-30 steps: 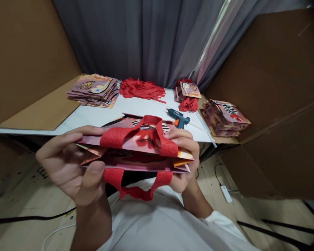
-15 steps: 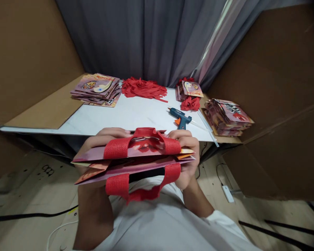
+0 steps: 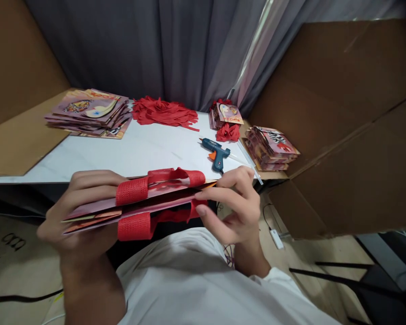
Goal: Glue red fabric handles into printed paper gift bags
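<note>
A purple printed paper bag (image 3: 98, 208) with two red woven strap handles (image 3: 134, 191) is held in front of my chest, its narrow top opening facing up toward me. My left hand (image 3: 77, 203) is closed around the bag's left end, fingers on the far side and thumb side underneath. At the right end, my right hand (image 3: 235, 203) pinches the bag's edge by the handle ends, its index finger and thumb close together. The handles stand out on either side of the opening. The bag's lower part is hidden.
On the white table (image 3: 155, 153) lie a blue glue gun (image 3: 216, 151), a heap of red straps (image 3: 165, 113), and a stack of flat printed bags (image 3: 91, 110). A smaller stack (image 3: 226, 115) and another stack (image 3: 272, 146) stand right. Cardboard panels (image 3: 352, 113) flank both sides.
The bag has moved left and its sides are pressed closer together. My right hand has shifted from wrapping the right end to pinching its top edge. The view has turned somewhat right.
</note>
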Demonstrator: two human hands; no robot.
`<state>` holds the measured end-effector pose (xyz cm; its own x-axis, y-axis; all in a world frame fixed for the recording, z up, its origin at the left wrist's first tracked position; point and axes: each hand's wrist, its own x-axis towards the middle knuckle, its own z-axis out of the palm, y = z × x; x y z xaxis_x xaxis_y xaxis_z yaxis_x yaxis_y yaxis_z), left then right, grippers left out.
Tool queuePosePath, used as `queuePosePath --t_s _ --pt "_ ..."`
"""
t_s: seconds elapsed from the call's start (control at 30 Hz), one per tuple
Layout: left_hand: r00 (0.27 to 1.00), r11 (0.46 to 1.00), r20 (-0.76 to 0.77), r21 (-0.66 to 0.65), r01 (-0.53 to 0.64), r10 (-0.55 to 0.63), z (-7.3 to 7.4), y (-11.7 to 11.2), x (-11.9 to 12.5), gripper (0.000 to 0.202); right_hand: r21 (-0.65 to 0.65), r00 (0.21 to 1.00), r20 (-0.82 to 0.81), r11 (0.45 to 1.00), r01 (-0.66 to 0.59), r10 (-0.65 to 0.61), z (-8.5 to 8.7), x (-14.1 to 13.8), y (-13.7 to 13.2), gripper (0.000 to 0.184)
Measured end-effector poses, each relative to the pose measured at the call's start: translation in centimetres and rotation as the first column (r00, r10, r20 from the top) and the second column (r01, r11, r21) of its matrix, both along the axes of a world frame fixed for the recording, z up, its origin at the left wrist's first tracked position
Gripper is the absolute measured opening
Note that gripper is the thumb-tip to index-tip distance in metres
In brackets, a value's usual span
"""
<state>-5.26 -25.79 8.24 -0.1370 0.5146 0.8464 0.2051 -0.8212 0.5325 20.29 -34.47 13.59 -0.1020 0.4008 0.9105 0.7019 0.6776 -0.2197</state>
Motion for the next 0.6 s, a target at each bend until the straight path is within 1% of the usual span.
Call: queuePosePath --t_s 0.1,0.2,0.27,0.33,0.43,0.53,0.6 --pt "0.995 0.983 -0.023 0.152 0.104 -0.101 0.6 -0.3 0.2 0.043 -0.062 0.997 0.078 0.998 0.031 -0.026 -0.2 0.2 -0.1 0.008" --pt "0.994 0.975 -0.049 0.196 0.107 -0.099 1.0 -0.4 0.4 0.036 -0.069 0.995 0.095 0.997 0.042 -0.036 -0.5 0.2 0.1 0.006" --pt "0.995 0.977 -0.043 0.188 0.098 -0.091 1.1 -0.5 0.5 0.035 -0.028 0.996 0.079 0.998 0.05 -0.048 -0.7 0.1 0.3 0.006" --pt "0.995 0.981 -0.031 0.169 0.099 -0.095 1.1 -0.5 0.7 0.036 0.048 0.999 0.03 0.998 0.044 -0.046 -0.9 -0.1 0.5 0.008" --pt "0.994 0.979 -0.025 0.172 0.109 -0.106 0.8 -0.3 1.0 0.037 0.136 0.998 -0.041 0.99 0.047 -0.041 -1.1 -0.3 0.6 0.008" --pt "0.997 0.983 0.005 0.166 0.079 -0.081 0.2 0.0 0.9 0.039 0.156 0.996 -0.078 0.986 0.058 -0.046 -1.3 -0.5 0.8 0.008" --pt "0.999 0.992 0.021 0.12 0.037 -0.04 -0.2 0.1 0.8 0.041 0.165 0.994 -0.104 0.985 0.044 -0.027 -1.5 -0.5 0.9 0.008"
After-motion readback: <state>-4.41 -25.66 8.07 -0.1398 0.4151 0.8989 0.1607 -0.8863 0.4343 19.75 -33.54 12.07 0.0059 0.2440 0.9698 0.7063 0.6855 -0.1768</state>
